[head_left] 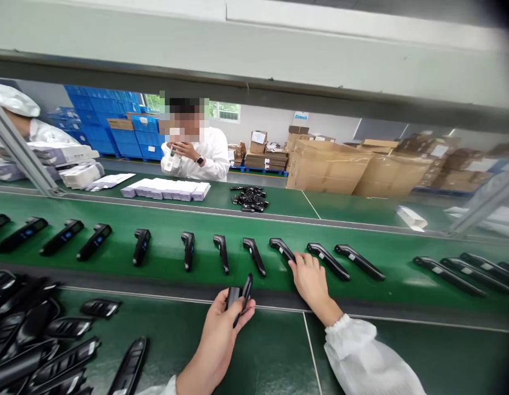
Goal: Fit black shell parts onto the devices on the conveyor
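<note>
My left hand (219,334) is closed on black plastic pieces, held over the near edge of the green belt. One is a slim, pointed cover (248,288) standing up between thumb and fingers; beside it is a blocky black part (233,297), mostly hidden by my hand. Further right, my right hand (311,277) reaches onto the belt, its fingers closed around the lower end of a black handheld device (281,247) with an angled head and a small pale label. Similar black devices (328,261) lie in a row to both sides.
Loose black shell pieces (68,326) are heaped at the near left. Across the green belt (163,285) stand white boxes (167,189) and a pile of small black parts (250,198). A co-worker (213,151) faces me; another person (19,109) is at far left. A beam (254,49) crosses overhead.
</note>
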{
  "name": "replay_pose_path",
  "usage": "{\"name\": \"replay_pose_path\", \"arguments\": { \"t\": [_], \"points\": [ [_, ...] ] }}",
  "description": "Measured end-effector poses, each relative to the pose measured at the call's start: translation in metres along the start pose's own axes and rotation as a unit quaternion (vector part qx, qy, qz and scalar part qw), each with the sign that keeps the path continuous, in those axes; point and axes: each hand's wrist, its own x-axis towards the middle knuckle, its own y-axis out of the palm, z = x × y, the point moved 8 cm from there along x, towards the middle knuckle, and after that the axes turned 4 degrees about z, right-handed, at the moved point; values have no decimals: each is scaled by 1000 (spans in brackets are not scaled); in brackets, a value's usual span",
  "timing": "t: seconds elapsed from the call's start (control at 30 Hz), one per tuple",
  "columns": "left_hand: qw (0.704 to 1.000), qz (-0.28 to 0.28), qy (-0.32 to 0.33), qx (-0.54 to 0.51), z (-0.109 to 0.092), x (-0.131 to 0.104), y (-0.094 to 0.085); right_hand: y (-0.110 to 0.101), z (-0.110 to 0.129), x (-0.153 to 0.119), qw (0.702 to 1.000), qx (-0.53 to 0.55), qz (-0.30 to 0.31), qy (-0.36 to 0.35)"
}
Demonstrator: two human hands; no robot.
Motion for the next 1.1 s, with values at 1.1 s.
{"name": "replay_pose_path", "arguments": {
  "t": [1.1],
  "points": [
    [968, 20, 25, 251, -35, -27, -14, 24, 7, 24, 989, 95, 109, -7]
  ]
}}
